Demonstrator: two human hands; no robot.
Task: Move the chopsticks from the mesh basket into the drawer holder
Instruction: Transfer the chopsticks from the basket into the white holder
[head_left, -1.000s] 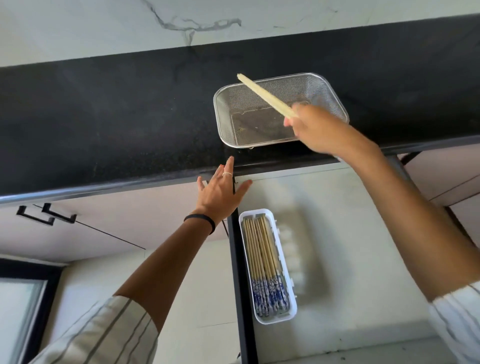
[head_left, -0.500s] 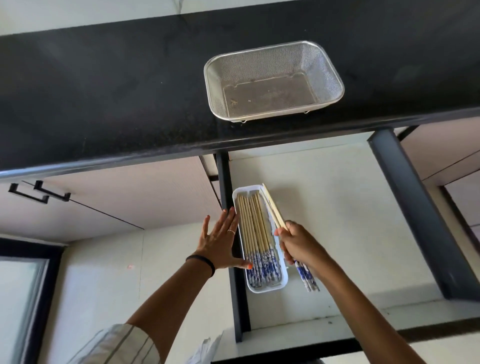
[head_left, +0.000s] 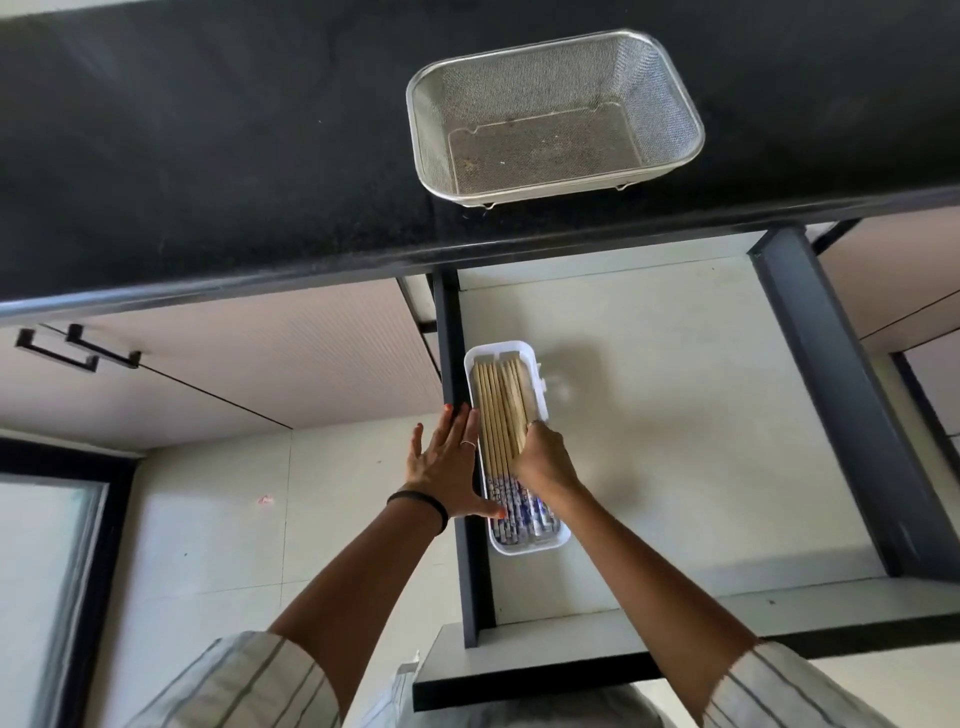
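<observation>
We note the chopsticks (head_left: 501, 415) lying side by side in the white holder (head_left: 540, 546), which sits at the left edge of the open drawer (head_left: 675, 441). Right hand (head_left: 543, 460) rests curled on top of them; whether it grips any, we cannot tell. Left hand (head_left: 447, 467), fingers spread flat, presses the holder's left side. Mesh basket (head_left: 670, 88) sits on the counter (head_left: 208, 156) behind the holder.

Both forearms are bare below rolled pale cream sleeves with thin grey stripes (head_left: 244, 680), at the frame's bottom. The left hand (head_left: 447, 467) wears a thin silver ring (head_left: 467, 443), orange-red nail polish and a black wristband (head_left: 421, 506).
</observation>
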